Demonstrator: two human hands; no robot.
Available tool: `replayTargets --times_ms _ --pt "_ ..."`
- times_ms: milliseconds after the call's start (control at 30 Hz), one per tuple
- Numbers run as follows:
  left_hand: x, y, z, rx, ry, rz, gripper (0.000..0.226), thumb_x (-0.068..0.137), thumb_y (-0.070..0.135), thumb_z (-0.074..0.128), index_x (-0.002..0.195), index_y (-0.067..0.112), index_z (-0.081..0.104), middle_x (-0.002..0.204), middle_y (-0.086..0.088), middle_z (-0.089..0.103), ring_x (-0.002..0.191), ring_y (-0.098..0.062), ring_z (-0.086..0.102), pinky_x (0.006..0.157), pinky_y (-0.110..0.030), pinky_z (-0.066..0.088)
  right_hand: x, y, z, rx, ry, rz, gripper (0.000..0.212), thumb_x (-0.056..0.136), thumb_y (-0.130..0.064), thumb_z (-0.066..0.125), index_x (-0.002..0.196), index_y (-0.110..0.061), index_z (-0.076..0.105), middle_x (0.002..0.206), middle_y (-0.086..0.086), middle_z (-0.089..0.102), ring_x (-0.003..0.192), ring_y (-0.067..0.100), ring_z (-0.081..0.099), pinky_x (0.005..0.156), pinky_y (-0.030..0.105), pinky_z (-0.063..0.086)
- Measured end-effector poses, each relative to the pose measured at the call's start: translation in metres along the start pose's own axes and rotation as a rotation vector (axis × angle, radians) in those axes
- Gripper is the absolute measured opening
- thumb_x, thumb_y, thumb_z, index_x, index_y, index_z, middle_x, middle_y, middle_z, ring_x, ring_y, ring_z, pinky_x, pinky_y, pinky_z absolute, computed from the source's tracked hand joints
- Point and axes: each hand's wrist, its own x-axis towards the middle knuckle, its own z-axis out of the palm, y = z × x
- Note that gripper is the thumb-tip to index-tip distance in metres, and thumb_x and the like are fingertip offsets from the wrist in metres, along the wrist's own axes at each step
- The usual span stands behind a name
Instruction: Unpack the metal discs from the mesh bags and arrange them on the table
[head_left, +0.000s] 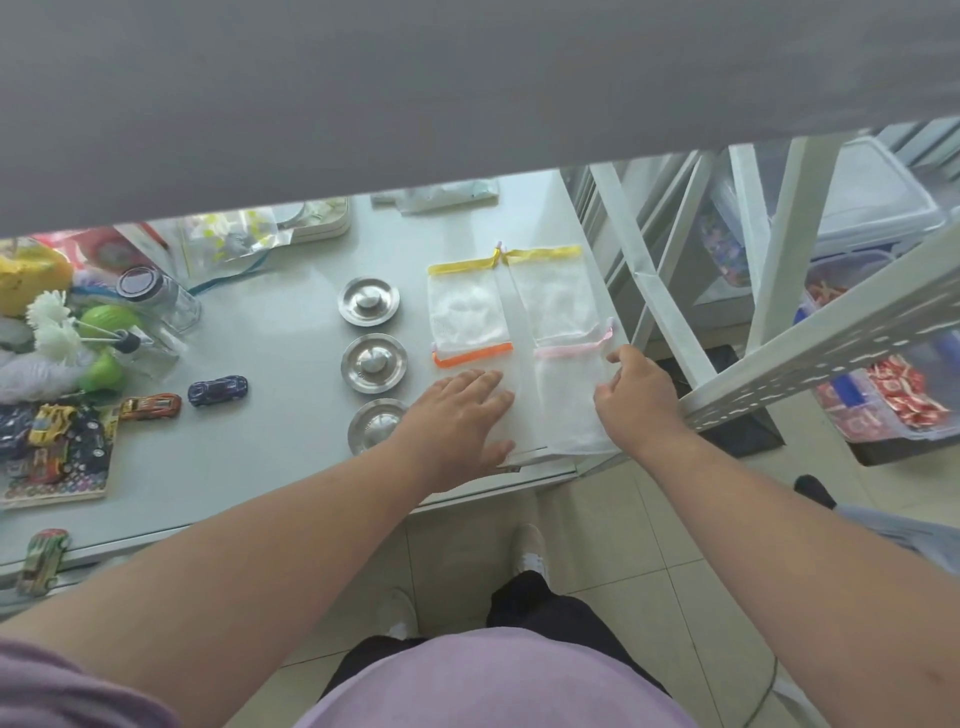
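Three metal discs sit in a column at centre frame on the table (260, 467): top disc (368, 301), middle disc (374, 363), bottom disc (376, 425), the last partly hidden behind the left wrist. Each is a shallow, bright steel round with a raised boss at its centre and a flat rim; they lie near one another without touching.

Four mesh bags lie flat to the right of the discs, in two columns. Upper row: yellow-trimmed bag (465, 306) and a second yellow-trimmed bag (553, 296). Lower row: orange-trimmed bag (511, 374), pink-trimmed bag (566, 400). All look white, sheer and empty.

Left hand (457, 421): palm down, fingers spread and flat on the orange-trimmed bag, clamped on nothing. Right hand (631, 395): fingers curled at the right edge of the pink-trimmed bag, by its drawstring; whether they pinch the mesh cannot be told.

Step in hand, as judged: unpacking appears done; bags are being smoothed and squared. Next move likely calls for light, flat pressure and small edge tugs.

Left of frame: toy cars (217, 389), loose clutter.
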Motion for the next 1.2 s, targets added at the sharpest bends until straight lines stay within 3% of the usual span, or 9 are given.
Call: replayTargets --times_ms 133,200,400,900,1067,1200 --pt "0.007 0.0 -0.005 0.01 0.064 -0.099 0.076 0.105 0.06 0.046 0.168 0.022 0.029 0.18 -0.01 0.021 0.165 -0.031 0.02 0.132 -0.045 0.016 -0.003 -0.002 0.004 -0.156 0.048 -0.246 0.05 0.094 -0.025 0.067 0.14 -0.01 0.055 0.136 0.016 0.057 0.126 0.037 0.053 0.105 0.05 0.046" --pt "0.01 0.001 -0.002 0.004 0.029 -0.11 0.081 0.103 0.064 0.046 0.17 0.023 0.024 0.181 -0.01 0.016 0.166 -0.031 0.016 0.133 -0.045 0.014 -0.003 -0.003 0.01 -0.237 -0.003 -0.36 0.056 0.093 -0.033 0.068 0.143 -0.013 0.055 0.144 0.014 0.056 0.133 0.038 0.05 0.111 0.053 0.042" --pt "0.009 0.008 0.012 0.01 -0.025 -0.085 0.082 0.103 0.065 0.045 0.171 0.023 0.022 0.182 -0.012 0.011 0.167 -0.031 0.011 0.134 -0.044 0.012 0.006 0.003 0.026 -0.335 -0.174 -0.424 0.064 0.1 -0.046 0.058 0.158 -0.025 0.041 0.171 0.009 0.03 0.158 0.03 0.023 0.125 0.05 0.023" --pt "0.006 0.01 0.006 0.008 -0.038 -0.107 0.083 0.104 0.065 0.044 0.172 0.024 0.019 0.182 -0.009 0.011 0.168 -0.029 0.01 0.133 -0.042 0.009 0.009 0.011 0.015 -0.394 -0.184 -0.459 0.064 0.101 -0.045 0.057 0.158 -0.023 0.04 0.172 0.008 0.027 0.159 0.028 0.022 0.125 0.051 0.023" --pt "-0.002 0.012 -0.003 -0.063 -0.041 -0.11 0.083 0.104 0.066 0.045 0.172 0.027 0.018 0.183 -0.005 0.008 0.168 -0.025 0.006 0.134 -0.039 0.005 -0.006 0.006 0.005 -0.226 -0.084 -0.498 0.059 0.099 -0.036 0.064 0.154 -0.019 0.048 0.168 0.011 0.036 0.155 0.032 0.03 0.12 0.053 0.027" --pt "-0.033 0.021 -0.029 -0.203 0.107 -0.086 0.076 0.104 0.062 0.05 0.17 0.031 0.027 0.182 0.004 0.013 0.168 -0.018 0.008 0.134 -0.04 0.014 -0.033 -0.008 -0.026 -0.017 -0.001 -0.551 0.052 0.1 -0.032 0.065 0.149 -0.021 0.054 0.164 0.005 0.044 0.154 0.025 0.034 0.125 0.049 0.025"
